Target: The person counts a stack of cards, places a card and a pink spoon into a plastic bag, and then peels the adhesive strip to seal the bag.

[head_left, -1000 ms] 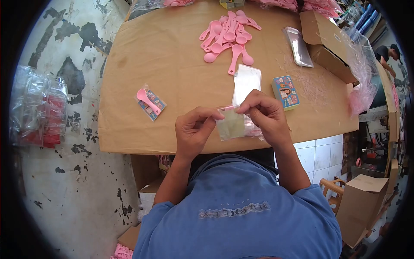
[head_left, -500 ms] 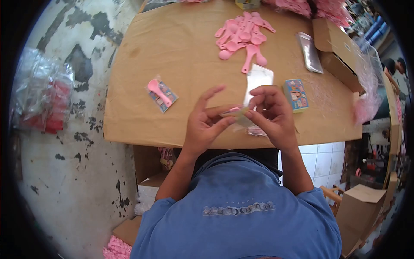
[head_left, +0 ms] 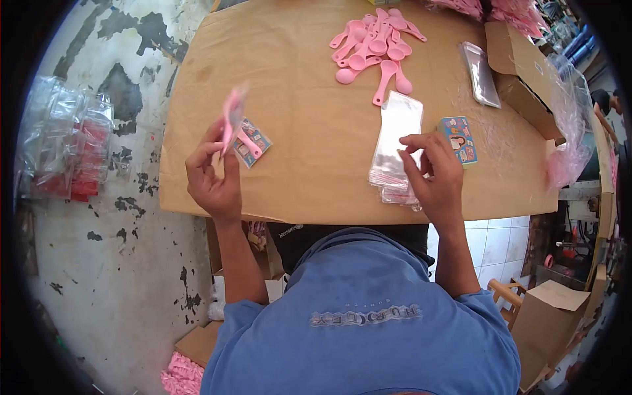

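We're in what looks like a small packing workshop: brown-covered worktop (head_left: 296,131), heaped pink spoons (head_left: 378,47), stacked clear bags (head_left: 399,128), cardboard box (head_left: 522,72), bulk pink bundles (head_left: 517,16) at the far edge.

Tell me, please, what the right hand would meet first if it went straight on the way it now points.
The right hand would probably meet the shiny clear bags, which lie ahead and partly beneath it in view; its height is unclear, so it might pass over.

On the desk (head_left: 296,171), a pile of spoons (head_left: 378,45) lies upper centre, plastic sleeves (head_left: 397,135) below it, a card stack (head_left: 463,139) right of these, a carton (head_left: 526,72) upper right, a packaged spoon (head_left: 249,143) centre-left.
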A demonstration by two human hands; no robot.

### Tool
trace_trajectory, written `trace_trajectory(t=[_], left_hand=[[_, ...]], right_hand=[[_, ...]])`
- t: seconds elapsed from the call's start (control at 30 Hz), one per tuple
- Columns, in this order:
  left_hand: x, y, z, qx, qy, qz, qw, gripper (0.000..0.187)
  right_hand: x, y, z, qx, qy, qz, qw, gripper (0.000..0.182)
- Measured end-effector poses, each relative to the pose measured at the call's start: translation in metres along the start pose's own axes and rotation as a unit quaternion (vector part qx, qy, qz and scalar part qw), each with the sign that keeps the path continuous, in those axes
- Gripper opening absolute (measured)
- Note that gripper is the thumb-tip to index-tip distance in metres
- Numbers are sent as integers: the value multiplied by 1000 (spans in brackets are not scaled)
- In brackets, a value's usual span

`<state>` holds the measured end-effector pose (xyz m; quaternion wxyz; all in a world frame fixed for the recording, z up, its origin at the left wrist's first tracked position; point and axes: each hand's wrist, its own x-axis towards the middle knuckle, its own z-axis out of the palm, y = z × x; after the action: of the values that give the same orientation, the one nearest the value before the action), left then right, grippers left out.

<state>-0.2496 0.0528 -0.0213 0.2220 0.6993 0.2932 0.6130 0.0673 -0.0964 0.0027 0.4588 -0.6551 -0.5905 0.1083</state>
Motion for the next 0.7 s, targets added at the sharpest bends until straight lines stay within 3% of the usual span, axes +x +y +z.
trace_trajectory(t=[0.13,0.17,0.27,0.5,0.7], left_hand=[[-11,-24,-21,227,-87,4,970,27],[-20,-28,-25,211,-93,-53,972,30],[-28,-28,-15,129,-31,-80,988,30],[-19,-24,-10,-19,106,-145,983,52],[-12,-21,-6,12,113,-94,989,50]], right_hand=[[-2,7,-12,-9,8,18,1000,20],[-2,5,-13,-8,-1,17,1000,17],[-4,3,-9,6,-43,14,999,16],[-4,-3,3,40,-66,7,997,13],[-6,-4,2,34,-67,15,997,15]])
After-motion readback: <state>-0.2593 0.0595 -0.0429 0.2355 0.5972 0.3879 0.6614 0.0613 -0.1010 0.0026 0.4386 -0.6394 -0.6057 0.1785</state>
